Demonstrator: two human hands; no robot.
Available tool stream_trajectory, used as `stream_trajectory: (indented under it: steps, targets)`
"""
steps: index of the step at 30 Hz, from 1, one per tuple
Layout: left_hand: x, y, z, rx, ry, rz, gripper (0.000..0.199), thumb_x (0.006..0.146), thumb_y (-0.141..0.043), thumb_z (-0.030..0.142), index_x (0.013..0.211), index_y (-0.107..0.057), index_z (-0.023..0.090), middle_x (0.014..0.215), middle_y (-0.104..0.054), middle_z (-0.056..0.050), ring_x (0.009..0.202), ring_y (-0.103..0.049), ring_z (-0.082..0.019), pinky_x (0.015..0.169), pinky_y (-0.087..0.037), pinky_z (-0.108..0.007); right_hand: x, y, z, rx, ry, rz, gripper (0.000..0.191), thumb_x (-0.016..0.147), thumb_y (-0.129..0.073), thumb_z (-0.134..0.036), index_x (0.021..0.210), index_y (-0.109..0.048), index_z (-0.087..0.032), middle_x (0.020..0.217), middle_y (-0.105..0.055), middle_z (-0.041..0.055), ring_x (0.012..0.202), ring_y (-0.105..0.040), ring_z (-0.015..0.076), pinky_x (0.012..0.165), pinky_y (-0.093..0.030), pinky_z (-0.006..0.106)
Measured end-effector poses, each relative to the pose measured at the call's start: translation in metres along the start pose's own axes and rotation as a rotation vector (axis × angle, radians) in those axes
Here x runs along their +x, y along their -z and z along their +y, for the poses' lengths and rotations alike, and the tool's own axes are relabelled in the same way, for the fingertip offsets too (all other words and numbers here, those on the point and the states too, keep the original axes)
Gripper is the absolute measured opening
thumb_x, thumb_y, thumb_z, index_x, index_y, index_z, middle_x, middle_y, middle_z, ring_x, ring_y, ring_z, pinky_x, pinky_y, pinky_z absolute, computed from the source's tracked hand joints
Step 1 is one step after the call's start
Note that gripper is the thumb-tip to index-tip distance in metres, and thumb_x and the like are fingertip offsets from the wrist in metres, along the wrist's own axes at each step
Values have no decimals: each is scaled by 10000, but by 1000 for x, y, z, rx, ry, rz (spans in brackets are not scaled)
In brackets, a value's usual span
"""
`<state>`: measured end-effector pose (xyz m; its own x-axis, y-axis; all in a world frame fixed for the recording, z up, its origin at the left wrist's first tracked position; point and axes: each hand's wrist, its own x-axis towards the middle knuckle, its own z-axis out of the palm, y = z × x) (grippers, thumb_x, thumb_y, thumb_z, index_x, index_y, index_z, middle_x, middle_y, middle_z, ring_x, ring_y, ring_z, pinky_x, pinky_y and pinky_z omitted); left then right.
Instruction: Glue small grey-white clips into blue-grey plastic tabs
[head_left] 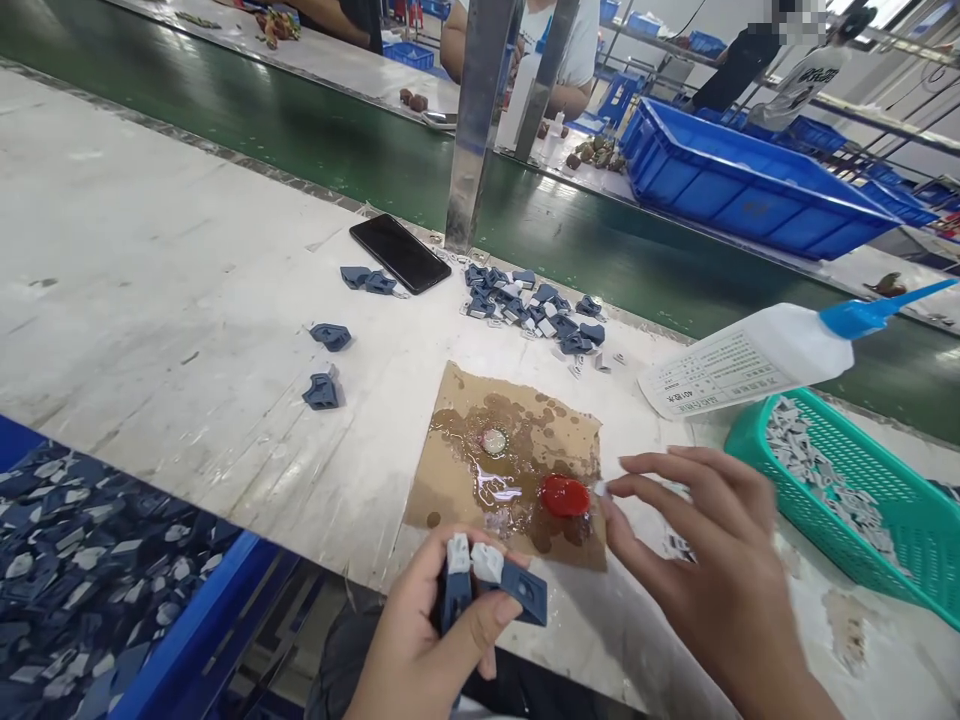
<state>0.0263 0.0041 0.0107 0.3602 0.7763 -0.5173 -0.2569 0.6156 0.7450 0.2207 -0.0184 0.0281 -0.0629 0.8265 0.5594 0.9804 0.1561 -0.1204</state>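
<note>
My left hand (442,630) is closed around two dark blue parts (525,592) with light grey pieces on their ends, at the bottom centre. To its right, my right hand (705,560) pinches a small whitish piece (600,488) between thumb and forefinger, beside a red cap (565,496). That cap and a small round disc (494,441) rest on a brown cardboard sheet (457,480) wet with shiny liquid. A white bottle with a blue nozzle (750,358) leans over the rim of a green basket (911,500), which holds many small grey pieces (825,480).
Blue and grey parts (525,305) lie piled by a metal post (474,130) and a black phone (400,252). A blue bin (247,570) full of parts is at lower left. Beyond the green belt (337,140) are people and a blue crate (750,185).
</note>
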Motion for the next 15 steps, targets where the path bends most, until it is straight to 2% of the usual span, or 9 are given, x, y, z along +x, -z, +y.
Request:
stream_trajectory:
  steps: [5, 9, 15]
  targets:
    - [0, -4, -4, 36, -31, 30, 258, 633, -764, 380, 769, -624, 212, 774, -712, 19, 403, -450, -16, 426, -388, -129, -2, 9, -17, 97, -2, -15, 71, 800, -574, -136, 860, -569, -175, 883, -600, 83, 904, -482, 222, 809, -395, 391]
    - [-4, -5, -3, 102, -91, 41, 196, 634, -756, 355, 746, -653, 231, 791, -713, 19, 418, -452, -29, 421, -403, -128, -6, 18, -29, 254, 76, -101, 129, 759, -571, -122, 868, -561, -191, 891, -576, 68, 912, -480, 200, 790, -427, 340]
    - [-7, -4, -3, 137, -121, -8, 153, 652, -739, 343, 744, -658, 252, 797, -728, 19, 425, -431, -39, 420, -403, -125, -16, 11, -31, 337, 93, -132, 212, 710, -609, -107, 899, -556, -190, 911, -565, 68, 952, -474, 200, 814, -447, 339]
